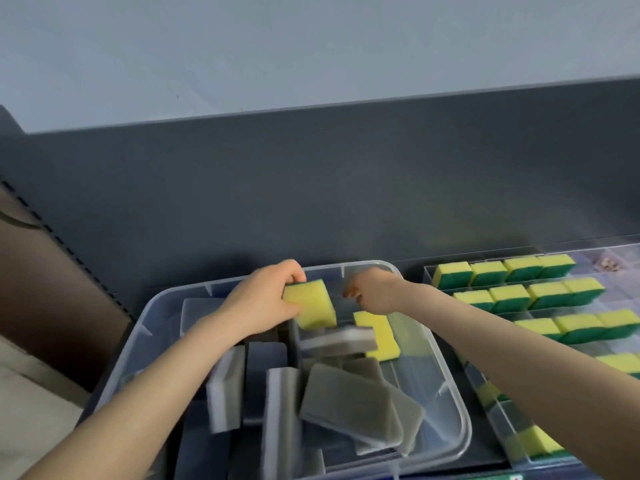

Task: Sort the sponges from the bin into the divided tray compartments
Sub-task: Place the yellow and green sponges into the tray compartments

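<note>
Closest to the camera were the left forearm (138, 393) and the right forearm (519, 358), both bare, reaching forward from the lower edge over the bin.

The left hand (263, 299) gripped a yellow sponge (311, 308) by one end, thumb below and fingers curled over the top, and held it lifted above the far part of the bin. A thin green edge showed on the upper side of this sponge. The right hand (372, 292) was just beside it, not touching it, with loosely curled fingers and nothing in it. The two hands were apart.

Under them stood the clear plastic bin (460, 427). Inside it a second yellow sponge (379, 336) lay near the right wall, partly under one of the grey sponges (346, 400), which lay in a loose heap, some flat and some on edge.

To the right of the bin was the divided tray (429, 271), also clear. Yellow-and-green sponges (488, 273) stood in its compartments in several rows, one beside another.

Behind all this rose a dark panel (311, 185), and above it a pale wall (311, 46).
</note>
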### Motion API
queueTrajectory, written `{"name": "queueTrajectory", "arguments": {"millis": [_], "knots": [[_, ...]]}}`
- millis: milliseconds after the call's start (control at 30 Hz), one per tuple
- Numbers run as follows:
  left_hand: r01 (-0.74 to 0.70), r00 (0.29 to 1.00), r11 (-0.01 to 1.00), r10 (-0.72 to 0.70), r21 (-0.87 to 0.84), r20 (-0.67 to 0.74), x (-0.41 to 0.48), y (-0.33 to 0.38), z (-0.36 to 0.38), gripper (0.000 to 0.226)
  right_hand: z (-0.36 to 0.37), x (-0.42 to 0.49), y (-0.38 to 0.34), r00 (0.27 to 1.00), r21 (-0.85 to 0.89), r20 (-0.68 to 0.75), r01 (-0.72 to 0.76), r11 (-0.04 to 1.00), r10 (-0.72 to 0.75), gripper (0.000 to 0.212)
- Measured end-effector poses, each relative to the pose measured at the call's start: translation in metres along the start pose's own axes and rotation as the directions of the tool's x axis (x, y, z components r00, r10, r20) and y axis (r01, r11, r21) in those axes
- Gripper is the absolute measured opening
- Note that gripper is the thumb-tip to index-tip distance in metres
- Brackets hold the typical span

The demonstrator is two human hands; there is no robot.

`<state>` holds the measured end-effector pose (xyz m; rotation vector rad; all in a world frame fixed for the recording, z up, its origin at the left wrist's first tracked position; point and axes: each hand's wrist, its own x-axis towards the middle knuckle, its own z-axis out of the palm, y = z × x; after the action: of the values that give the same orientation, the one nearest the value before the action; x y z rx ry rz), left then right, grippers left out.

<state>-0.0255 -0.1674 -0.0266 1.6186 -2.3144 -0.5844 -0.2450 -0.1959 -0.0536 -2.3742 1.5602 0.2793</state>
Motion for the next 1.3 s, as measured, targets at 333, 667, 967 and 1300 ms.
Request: {"name": "queueTrajectory", "arguments": {"millis": [333,667,967,1300], "knots": [[0.024,0.979,0.987,-0.055,-0.156,-0.198,-0.042,-0.018,-0.028,0.044,0.034,0.018,0.003,0.962,-0.239,0.264,-0.004,0.971,0.069,0.028],[0.053,0.945,0.996,-0.026,0.074,-0.326,-0.062,-0.015,-0.028,0.039,-0.034,-0.030,-0.030,0.904,0.122,-0.426,0.022,0.992,0.033,0.032],[0.103,0.986,0.986,-0.118,0.130,0.115,-0.062,-0.018,-0.020,0.037,-0.007,-0.069,-0.038,0.984,0.343,0.030,0.153,0.927,-0.174,0.044],[0.033,0.883,0.974,-0.133,0.222,0.451,-0.046,-0.014,-0.011,0.038,0.005,-0.056,-0.045,0.929,0.219,0.331,0.093,0.971,-0.164,0.047]]}}
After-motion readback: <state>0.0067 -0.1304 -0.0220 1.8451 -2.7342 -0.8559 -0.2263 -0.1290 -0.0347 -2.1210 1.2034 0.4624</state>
